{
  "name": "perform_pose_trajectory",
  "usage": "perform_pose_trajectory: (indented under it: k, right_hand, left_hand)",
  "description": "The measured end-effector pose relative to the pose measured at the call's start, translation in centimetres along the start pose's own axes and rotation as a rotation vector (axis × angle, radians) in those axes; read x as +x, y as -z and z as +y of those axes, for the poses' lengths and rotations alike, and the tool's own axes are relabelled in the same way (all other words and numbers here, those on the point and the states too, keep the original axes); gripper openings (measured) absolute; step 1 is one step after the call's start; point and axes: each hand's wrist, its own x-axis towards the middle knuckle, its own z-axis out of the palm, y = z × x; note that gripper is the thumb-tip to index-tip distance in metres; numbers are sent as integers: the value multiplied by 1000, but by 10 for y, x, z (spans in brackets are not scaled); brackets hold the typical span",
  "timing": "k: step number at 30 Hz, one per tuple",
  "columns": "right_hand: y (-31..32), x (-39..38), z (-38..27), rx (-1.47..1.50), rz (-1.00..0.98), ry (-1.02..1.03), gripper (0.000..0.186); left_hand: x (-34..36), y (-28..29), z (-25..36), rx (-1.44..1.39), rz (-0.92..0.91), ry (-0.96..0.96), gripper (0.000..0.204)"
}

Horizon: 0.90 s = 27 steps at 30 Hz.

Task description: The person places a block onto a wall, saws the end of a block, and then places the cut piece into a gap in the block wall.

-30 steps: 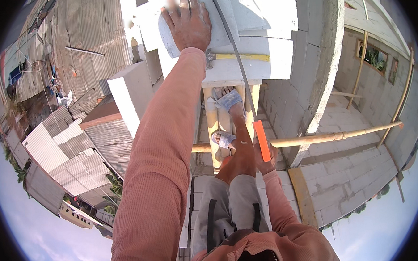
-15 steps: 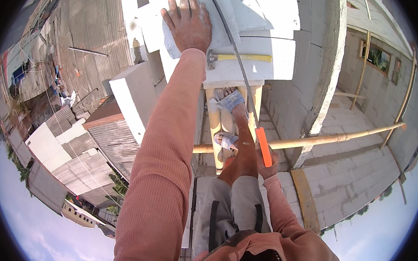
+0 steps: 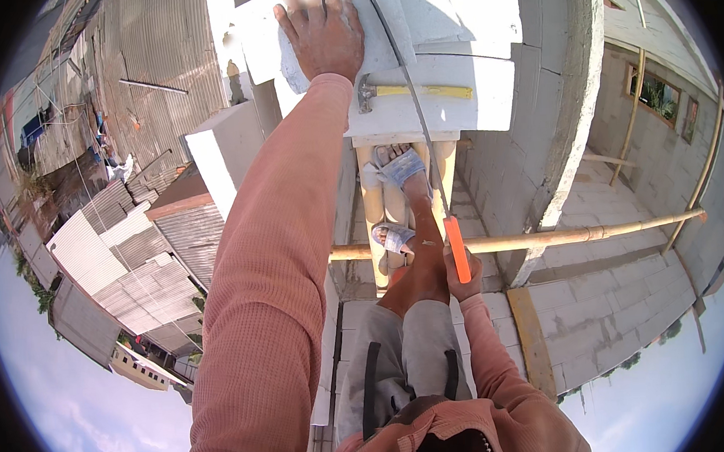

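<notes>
My left hand [image 3: 322, 36] lies flat on a pale lightweight block [image 3: 381, 45] at the top of the view, fingers spread and pressing its face. My right hand [image 3: 465, 276], low and right of my knees, grips the orange handle of a handsaw [image 3: 418, 112]. The long thin blade slants up and left from the handle to the block's right part, where it lies on or in the block; how deep it has cut I cannot tell. A hammer [image 3: 423, 91] with a yellow handle rests on the white blocks, just beside the blade.
My sandalled feet [image 3: 400, 168] stand on a bamboo frame [image 3: 371, 205] below the blocks. A bamboo pole [image 3: 575, 237] crosses at shin height to the right. Grey block walls [image 3: 528, 111] rise on the right; another white block [image 3: 225, 151] stands left, above corrugated metal roofs [image 3: 127, 271].
The saw and my right hand have shifted slightly up the picture. The blocks and hammer also sit a little higher in view. My left hand stays pressed on the block.
</notes>
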Motion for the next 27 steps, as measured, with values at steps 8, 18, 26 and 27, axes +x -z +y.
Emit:
perform_pose_trajectory:
  k: [8, 18, 26, 27]
  right_hand:
    - [-23, 124, -101, 391, -89, -105, 32]
    - [-23, 108, -9, 22, -28, 166, 22]
    - [3, 32, -29, 41, -18, -6, 27]
    - [12, 10, -5, 28, 27, -7, 27]
  left_hand:
    - [-59, -83, -75, 252, -222, -208, 55]
    - [-22, -46, -30, 97, -257, -221, 54]
    - [-20, -25, -17, 182, -34, -136, 50]
    - [-5, -6, 4, 55, -32, 0, 49]
